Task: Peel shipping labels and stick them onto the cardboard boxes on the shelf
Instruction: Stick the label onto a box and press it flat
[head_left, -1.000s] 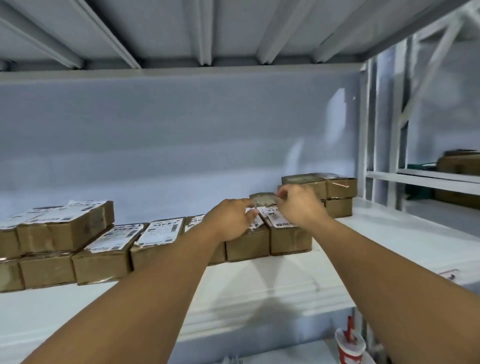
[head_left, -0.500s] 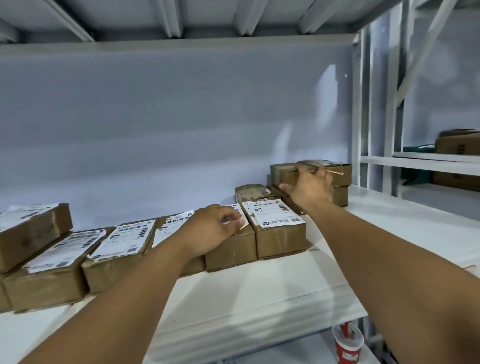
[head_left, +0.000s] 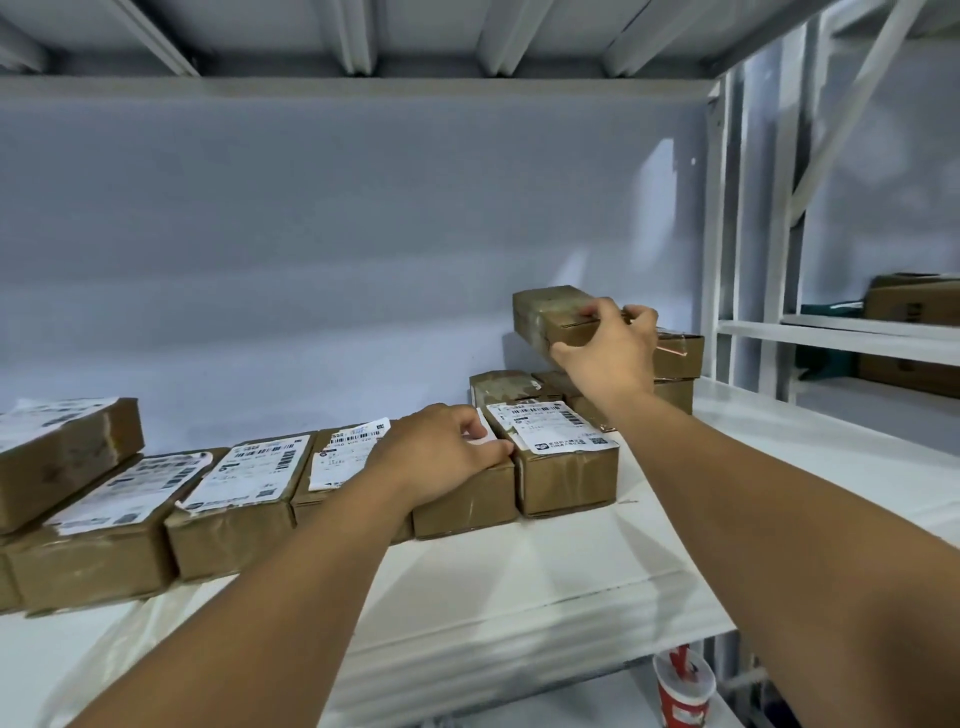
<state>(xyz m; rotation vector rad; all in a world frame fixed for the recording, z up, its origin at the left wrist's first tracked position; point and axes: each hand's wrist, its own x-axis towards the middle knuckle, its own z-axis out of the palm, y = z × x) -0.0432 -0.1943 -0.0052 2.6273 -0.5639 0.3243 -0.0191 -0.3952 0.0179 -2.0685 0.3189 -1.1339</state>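
Observation:
A row of brown cardboard boxes lies on the white shelf (head_left: 519, 587), several with white shipping labels on top. The rightmost labelled box (head_left: 566, 480) carries a flat label (head_left: 553, 428). My left hand (head_left: 436, 457) rests on the box beside it, thumb and fingers pinching a white label (head_left: 484, 432) that is mostly hidden. Further back, my right hand (head_left: 608, 353) grips an unlabelled box (head_left: 553, 312), raised and tilted above the back stack. More bare boxes (head_left: 678, 356) sit under and behind it, and another bare box (head_left: 504, 384) lies lower left.
A labelled box (head_left: 67, 447) is stacked on others at far left. White shelf posts (head_left: 727, 208) stand on the right, with larger boxes (head_left: 914, 306) on the neighbouring shelf. A red and white cup (head_left: 680, 691) stands below the shelf edge. The upper shelf hangs close overhead.
My right hand left the front box's label, reached to the back stack and lifted its top box. My left hand stayed on its box. The view shifted right.

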